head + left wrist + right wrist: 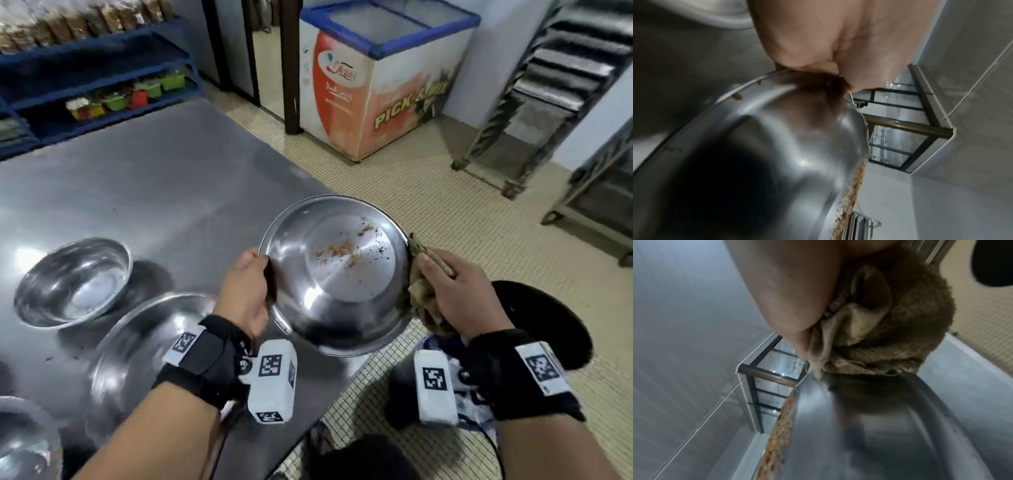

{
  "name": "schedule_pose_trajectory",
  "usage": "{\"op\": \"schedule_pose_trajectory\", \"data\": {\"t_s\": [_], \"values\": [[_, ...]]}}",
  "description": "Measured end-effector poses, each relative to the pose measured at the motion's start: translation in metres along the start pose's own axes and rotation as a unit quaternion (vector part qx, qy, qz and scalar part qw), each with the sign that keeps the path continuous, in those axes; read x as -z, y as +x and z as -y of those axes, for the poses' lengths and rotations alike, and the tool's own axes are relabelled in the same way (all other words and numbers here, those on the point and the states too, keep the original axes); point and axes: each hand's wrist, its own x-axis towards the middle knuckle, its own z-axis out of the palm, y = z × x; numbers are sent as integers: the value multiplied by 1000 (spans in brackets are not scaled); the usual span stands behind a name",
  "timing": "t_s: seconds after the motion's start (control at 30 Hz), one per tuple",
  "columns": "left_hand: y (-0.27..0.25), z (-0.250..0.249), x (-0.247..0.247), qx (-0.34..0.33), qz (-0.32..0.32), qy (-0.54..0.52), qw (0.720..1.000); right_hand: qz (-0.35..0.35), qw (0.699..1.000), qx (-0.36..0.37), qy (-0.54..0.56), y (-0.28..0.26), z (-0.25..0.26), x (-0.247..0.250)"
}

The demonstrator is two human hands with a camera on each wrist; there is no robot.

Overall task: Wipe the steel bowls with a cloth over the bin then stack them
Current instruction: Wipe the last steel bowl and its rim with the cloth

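Bowl (337, 274) tilted up off the desk (154, 178), crumbs (346, 251) still inside.
Left hand (245, 291) grips its left rim, fingers hidden behind the steel; right hand (455, 291) clutches a bunched brown cloth (423, 305) against the right rim. A dark bin (548, 322), probably round, lies mostly hidden below the right wrist. Two more bowls (73, 282) sit on the desk; a third is cut off at the corner.
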Motion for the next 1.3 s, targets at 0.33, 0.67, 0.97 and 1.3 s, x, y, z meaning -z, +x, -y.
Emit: {"op": "schedule_pose_trajectory", "data": {"t_s": [0.33,0.67,0.97,1.3], "values": [[-50,72,-127,46,86,62,993,-73,994,-71,42,-50,-116,111],[-72,171,-279,83,80,89,989,-106,989,-104,-18,-50,-200,247],[-81,201,-328,91,83,158,980,-49,990,111,-70,-55,-208,244],[-66,209,-329,46,68,252,964,-16,997,7,-81,-55,-272,196]]}}
